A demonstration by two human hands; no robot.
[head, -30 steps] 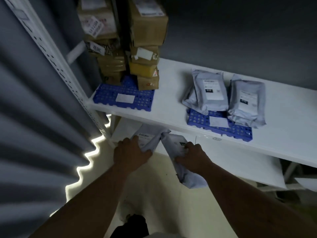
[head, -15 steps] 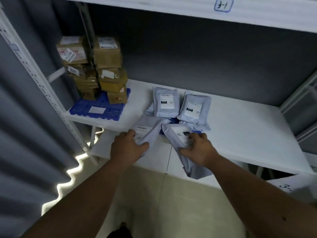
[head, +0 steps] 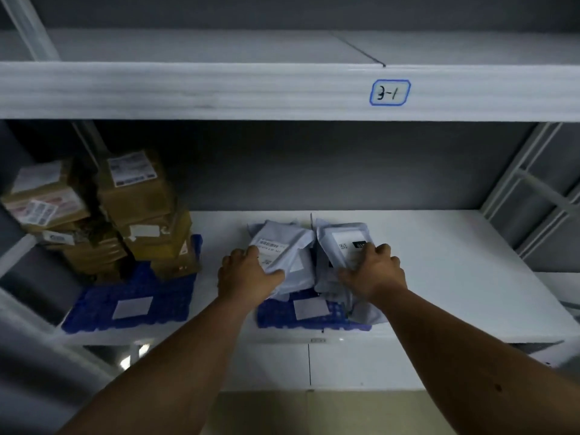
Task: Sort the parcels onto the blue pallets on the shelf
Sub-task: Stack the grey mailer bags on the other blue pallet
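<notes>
Shelf 3-1, current state: two grey mailer parcels, half a second ago held at the shelf's front edge, now lie atop the earlier grey pair on the right blue pallet. Left hand grasps the left parcel; right hand grasps the right parcel. Brown boxes occupy the left blue pallet. Judged: placement nearly complete, release pending.

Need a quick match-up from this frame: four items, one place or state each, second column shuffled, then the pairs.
Things:
1. left hand
2. right hand
3. cardboard boxes
4. 3-1 label

Places or states:
A. on the upper shelf's front edge
B. stacked on the left blue pallet
C. on the grey mailer with a black-patch label
D. on the grey mailer with a barcode label

Pairs: 1-D, 2-C, 3-B, 4-A
</notes>
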